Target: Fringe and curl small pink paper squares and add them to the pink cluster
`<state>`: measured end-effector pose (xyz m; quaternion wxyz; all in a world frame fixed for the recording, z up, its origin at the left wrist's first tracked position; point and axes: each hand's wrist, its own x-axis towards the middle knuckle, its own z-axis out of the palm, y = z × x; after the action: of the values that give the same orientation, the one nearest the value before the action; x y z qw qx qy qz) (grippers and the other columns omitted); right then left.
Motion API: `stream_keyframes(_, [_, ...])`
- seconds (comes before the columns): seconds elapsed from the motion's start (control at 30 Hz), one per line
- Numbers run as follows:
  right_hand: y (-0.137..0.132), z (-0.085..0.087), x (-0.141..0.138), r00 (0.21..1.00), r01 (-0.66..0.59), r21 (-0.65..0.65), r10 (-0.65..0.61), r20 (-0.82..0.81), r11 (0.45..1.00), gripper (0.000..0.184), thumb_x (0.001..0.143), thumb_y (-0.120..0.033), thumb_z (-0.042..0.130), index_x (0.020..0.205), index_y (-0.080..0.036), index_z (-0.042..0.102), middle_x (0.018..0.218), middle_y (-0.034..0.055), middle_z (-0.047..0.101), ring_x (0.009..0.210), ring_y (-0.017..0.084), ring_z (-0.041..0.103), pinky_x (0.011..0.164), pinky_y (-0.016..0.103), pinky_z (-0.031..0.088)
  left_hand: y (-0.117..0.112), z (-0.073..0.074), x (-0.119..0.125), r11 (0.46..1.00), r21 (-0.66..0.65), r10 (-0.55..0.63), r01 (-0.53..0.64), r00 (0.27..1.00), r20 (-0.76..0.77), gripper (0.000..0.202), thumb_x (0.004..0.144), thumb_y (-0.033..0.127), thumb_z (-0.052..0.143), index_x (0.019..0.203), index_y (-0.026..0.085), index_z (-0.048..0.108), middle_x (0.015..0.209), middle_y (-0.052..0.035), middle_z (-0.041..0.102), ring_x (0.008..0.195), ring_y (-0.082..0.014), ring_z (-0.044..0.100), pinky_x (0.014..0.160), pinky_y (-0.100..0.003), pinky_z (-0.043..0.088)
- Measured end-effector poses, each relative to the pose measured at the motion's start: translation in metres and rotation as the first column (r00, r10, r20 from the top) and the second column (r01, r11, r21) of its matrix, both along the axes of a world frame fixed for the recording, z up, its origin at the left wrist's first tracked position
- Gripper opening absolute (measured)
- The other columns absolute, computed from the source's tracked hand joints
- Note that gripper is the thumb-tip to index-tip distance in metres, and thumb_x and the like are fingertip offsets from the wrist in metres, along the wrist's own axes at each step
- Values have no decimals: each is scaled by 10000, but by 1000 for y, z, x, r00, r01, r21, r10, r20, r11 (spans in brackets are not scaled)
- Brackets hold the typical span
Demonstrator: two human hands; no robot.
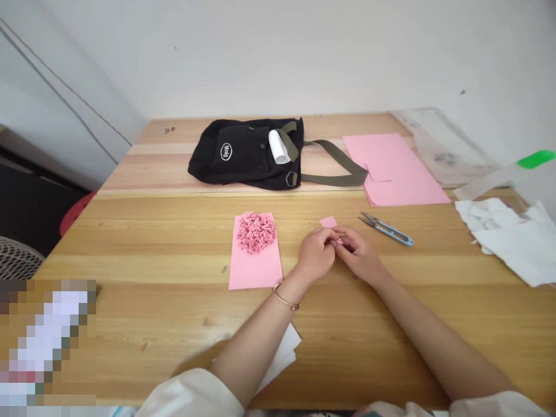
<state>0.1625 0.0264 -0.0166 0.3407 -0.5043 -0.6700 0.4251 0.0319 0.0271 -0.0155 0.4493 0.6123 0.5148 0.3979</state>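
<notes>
My left hand (318, 252) and my right hand (358, 253) meet over the table, fingers closed and pinching together. A small pink piece (340, 241) with a knobbly end shows between their fingertips; most of it is hidden. Just behind the fingers lies a small pink square (329, 222), partly covered by them. Left of my hands, a heap of curled pink bits (256, 233) rests on a pink sheet (255, 272). To the right, blue-handled thread snips (386, 228) lie with their blades apart.
A black bag (243, 153) with a white roll (278, 147) on it lies at the back. Larger pink sheets (403, 174) are behind the snips. Crumpled white paper (512, 237) sits far right; a white sheet (282, 356) lies under my left forearm.
</notes>
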Motion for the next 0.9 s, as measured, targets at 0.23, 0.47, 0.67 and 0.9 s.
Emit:
stream_keyframes(0.23, [0,2,0,1000,10,-1,-10,12,1000,252,798,-294,517,1029,-197,537,724,24,674,651,180,633,595,292,488,0,0,0,1000,3,-2,2,1000,18,186,646,37,407,670,181,523,753,-12,603,773,-147,549,766,-273,444])
stream_keyframes(0.47, [0,0,0,1000,2,6,-2,12,1000,269,806,-313,514,1043,-186,531,692,17,659,599,161,601,554,274,456,0,-1,1,1000,-21,15,-13,997,81,180,637,33,413,657,177,518,715,-2,578,733,-138,529,721,-257,424])
stream_keyframes(0.67, [0,0,0,1000,5,-15,-5,6,1000,279,809,-335,517,1047,-190,528,712,24,658,591,155,579,549,275,431,1,3,2,994,-103,57,-39,981,184,160,634,29,432,625,165,516,671,13,551,669,-116,502,652,-231,395])
stream_keyframes(0.9, [0,2,-1,1000,7,-34,-7,-1,999,291,808,-377,518,1036,-196,529,639,1,604,549,149,542,524,271,405,0,9,2,980,-196,98,-44,955,279,176,602,-8,434,590,153,503,611,31,511,609,-93,466,595,-207,362])
